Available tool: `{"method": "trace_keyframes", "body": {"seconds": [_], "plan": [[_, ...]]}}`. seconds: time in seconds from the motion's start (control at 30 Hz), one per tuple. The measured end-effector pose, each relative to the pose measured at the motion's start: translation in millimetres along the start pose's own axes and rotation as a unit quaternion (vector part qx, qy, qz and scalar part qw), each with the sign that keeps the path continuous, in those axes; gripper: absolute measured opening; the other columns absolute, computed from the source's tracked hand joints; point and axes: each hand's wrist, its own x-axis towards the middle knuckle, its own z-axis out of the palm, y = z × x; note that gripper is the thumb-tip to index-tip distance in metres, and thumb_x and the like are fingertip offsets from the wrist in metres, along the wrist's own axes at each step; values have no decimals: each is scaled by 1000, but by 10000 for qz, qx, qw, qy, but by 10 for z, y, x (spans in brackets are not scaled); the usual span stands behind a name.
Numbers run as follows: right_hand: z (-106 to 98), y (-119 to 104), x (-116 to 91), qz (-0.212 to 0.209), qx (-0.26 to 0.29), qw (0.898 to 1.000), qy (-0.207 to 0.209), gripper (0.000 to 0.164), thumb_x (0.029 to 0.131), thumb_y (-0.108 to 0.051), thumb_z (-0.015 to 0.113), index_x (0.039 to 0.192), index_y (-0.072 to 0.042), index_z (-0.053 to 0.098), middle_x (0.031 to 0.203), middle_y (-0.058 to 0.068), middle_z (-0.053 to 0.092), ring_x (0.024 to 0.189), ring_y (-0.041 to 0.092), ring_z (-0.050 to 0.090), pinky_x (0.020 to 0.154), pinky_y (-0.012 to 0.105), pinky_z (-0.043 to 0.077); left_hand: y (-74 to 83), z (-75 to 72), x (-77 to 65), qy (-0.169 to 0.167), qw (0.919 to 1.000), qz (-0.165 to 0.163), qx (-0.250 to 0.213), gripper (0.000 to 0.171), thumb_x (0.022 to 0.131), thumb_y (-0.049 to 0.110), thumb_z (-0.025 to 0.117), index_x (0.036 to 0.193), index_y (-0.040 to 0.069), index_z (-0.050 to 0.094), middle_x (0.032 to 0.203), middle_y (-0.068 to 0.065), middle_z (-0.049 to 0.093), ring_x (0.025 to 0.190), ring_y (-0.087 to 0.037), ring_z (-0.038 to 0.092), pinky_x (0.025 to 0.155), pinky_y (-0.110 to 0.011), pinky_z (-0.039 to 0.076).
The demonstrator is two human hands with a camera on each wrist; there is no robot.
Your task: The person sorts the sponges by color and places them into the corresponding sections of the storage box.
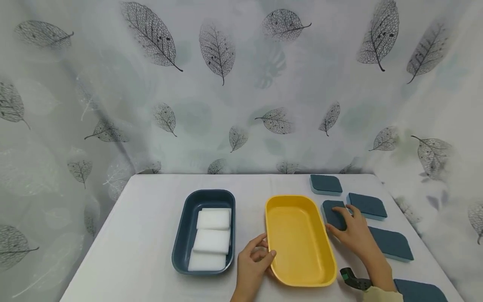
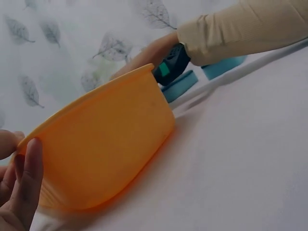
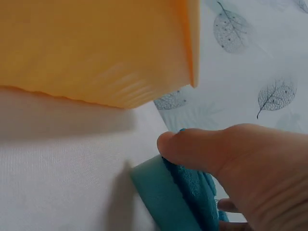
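Note:
My left hand (image 1: pixel 253 264) pinches the left rim of a yellow plastic tray (image 1: pixel 299 239), thumb over the edge and fingers against the outer wall. The tray is empty inside. To its right, my right hand (image 1: pixel 354 230) grips a two-layer sponge (image 1: pixel 332 216), dark blue on top and light teal below. In the right wrist view the thumb lies along the edge of this sponge (image 3: pixel 166 192), and the other fingers are mostly hidden behind it. The left wrist view has the tray's outer side (image 2: pixel 106 144) between the left fingers (image 2: pixel 31 168) and the right sleeve.
Several more blue sponges lie along the table's right side, among them a far one (image 1: pixel 326 184) and a near one (image 1: pixel 419 291). Left of the yellow tray stands a dark blue tray (image 1: pixel 179 243) with several white sponges (image 1: pixel 212 241). A leaf-patterned curtain (image 1: pixel 241 100) hangs behind the white table (image 1: pixel 143 235).

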Motion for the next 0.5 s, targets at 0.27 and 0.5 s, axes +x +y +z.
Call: {"method": "trace_keyframes", "body": {"seconds": [0.27,0.5], "plan": [[-109,-3,38,-257,404,9988,125,85,93,-46,77,154,-1,40,158,40,30,139,63,33,105,83,34,-4,-88,50,-196,9985,-15,-508,54,89,8,82,140,6,65,120,-10,62,74,-5,65,62,-21,58],[-291,-118,-85,-469,1093,9928,99,83,95,-45,76,158,-8,38,160,34,33,141,57,36,107,77,40,-65,-145,74,-464,9931,-278,-1045,59,87,3,81,141,-3,60,115,-6,61,76,-5,65,60,-22,59]]}}
